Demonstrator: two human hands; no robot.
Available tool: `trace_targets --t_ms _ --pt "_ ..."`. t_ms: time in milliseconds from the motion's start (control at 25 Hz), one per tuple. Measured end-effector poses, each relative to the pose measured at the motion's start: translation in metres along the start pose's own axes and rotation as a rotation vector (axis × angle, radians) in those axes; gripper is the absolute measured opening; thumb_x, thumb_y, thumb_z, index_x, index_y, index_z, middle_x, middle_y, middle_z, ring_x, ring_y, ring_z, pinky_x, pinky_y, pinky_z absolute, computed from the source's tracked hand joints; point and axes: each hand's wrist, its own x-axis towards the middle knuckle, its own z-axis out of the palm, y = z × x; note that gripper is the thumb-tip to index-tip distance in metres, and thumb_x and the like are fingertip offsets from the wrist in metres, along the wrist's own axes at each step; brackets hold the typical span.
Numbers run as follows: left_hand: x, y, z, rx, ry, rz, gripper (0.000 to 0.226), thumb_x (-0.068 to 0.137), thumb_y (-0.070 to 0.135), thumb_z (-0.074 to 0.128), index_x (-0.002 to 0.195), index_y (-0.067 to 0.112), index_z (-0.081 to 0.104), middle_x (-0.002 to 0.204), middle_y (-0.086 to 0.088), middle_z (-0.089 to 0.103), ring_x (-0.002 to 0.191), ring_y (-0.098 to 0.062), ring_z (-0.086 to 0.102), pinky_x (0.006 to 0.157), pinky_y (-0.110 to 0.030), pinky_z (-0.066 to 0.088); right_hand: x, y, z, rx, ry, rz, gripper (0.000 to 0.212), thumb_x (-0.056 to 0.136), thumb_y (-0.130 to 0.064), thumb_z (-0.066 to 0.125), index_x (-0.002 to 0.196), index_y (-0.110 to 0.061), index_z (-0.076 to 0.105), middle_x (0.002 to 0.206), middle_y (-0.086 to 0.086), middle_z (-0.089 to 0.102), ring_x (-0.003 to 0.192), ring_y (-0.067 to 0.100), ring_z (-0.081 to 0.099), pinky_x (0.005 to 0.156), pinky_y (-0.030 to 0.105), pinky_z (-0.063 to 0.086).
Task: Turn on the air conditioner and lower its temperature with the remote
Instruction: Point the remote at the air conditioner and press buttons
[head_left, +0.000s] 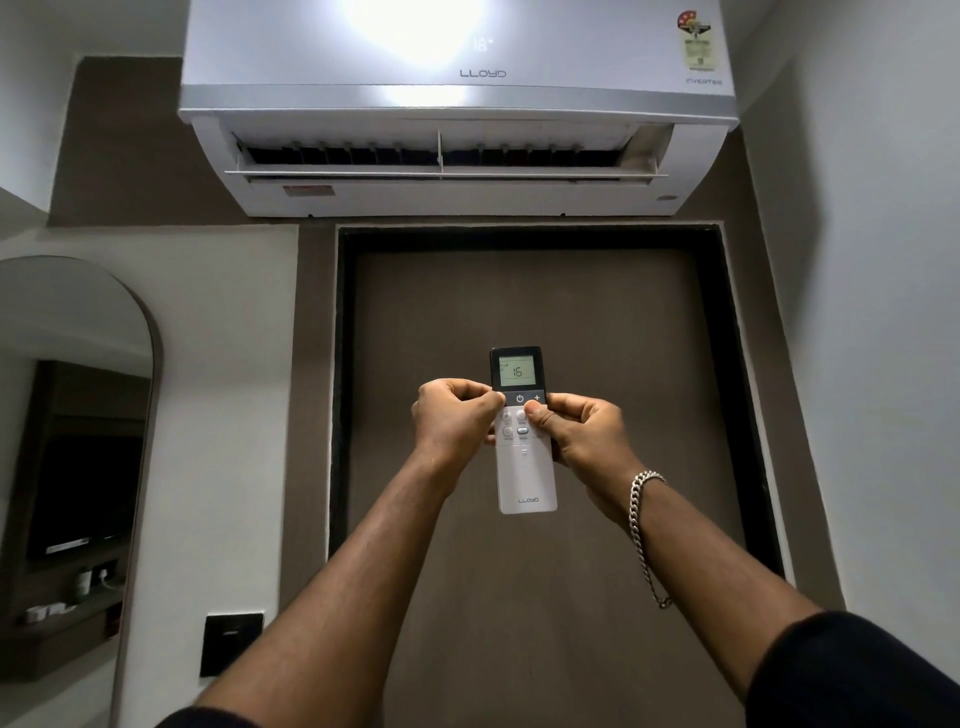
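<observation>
A white wall-mounted air conditioner (457, 104) hangs high above a door, its louvre open and a lit 16 on its front panel. I hold a slim white remote (525, 478) with a dark top upright in front of me; its small screen reads 16. My left hand (457, 421) grips its left edge, thumb at the dark strip beside the power button. My right hand (587, 431) grips the right edge, thumb resting on the buttons just below the plus key. A silver chain bracelet circles my right wrist.
A dark brown door (545, 312) in a black frame fills the wall below the unit. An arched mirror (72, 415) stands at the left, reflecting a shelf and a screen. A black switch plate (231, 643) sits low on the left wall. A white wall closes in the right side.
</observation>
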Motion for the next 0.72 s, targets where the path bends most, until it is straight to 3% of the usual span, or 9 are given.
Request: trace_targets --t_ms 240,480,720 --pt "0.002 -0.003 0.001 0.014 0.001 0.003 0.006 0.082 0.015 0.069 0.083 0.01 0.066 0.091 -0.014 0.073 0.076 -0.021 0.073 0.051 -0.018 0.056 -0.003 -0.005 -0.002 -0.005 -0.004 0.004 0.02 0.087 -0.014 0.066 0.105 -0.006 0.066 0.097 0.008 0.074 0.083 0.019 0.073 0.072 0.03 0.061" --pt "0.002 -0.005 0.004 -0.019 -0.012 0.003 0.006 0.083 0.016 0.07 0.084 0.012 0.066 0.091 -0.011 0.073 0.078 -0.019 0.074 0.054 -0.02 0.057 0.003 -0.004 -0.006 -0.033 0.011 0.019 0.035 0.085 -0.017 0.069 0.114 0.001 0.063 0.106 0.015 0.073 0.092 0.026 0.073 0.079 0.037 0.061" --pt "-0.017 -0.029 0.024 -0.095 -0.047 0.016 0.025 0.086 0.015 0.067 0.107 0.002 0.069 0.097 -0.014 0.074 0.085 -0.023 0.074 0.06 -0.022 0.059 -0.012 0.015 -0.024 -0.007 0.045 0.059 0.015 0.086 -0.012 0.066 0.1 -0.004 0.068 0.102 0.016 0.074 0.095 0.029 0.072 0.088 0.045 0.057"
